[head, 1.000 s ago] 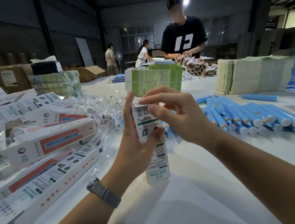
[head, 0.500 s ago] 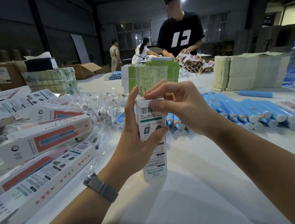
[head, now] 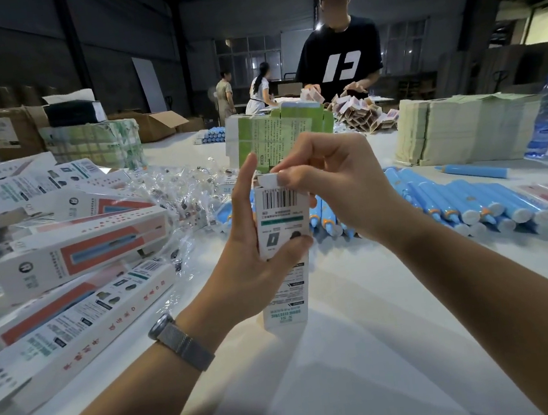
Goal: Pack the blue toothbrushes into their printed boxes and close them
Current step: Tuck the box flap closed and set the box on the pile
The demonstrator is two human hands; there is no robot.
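The fingertips (head: 284, 175) of the right hand (head: 335, 186) now pinch and press the white top flap (head: 268, 183) of an upright printed box (head: 282, 240), which half a second ago they only touched. The left hand (head: 248, 262) is wrapped around the box's middle, its base resting on the tabletop (head: 369, 350) near the middle. Closing looks nearly finished. Loose blue toothbrushes (head: 465, 201) lie towards the right edge; packed boxes (head: 73, 245) pile at the left edge.
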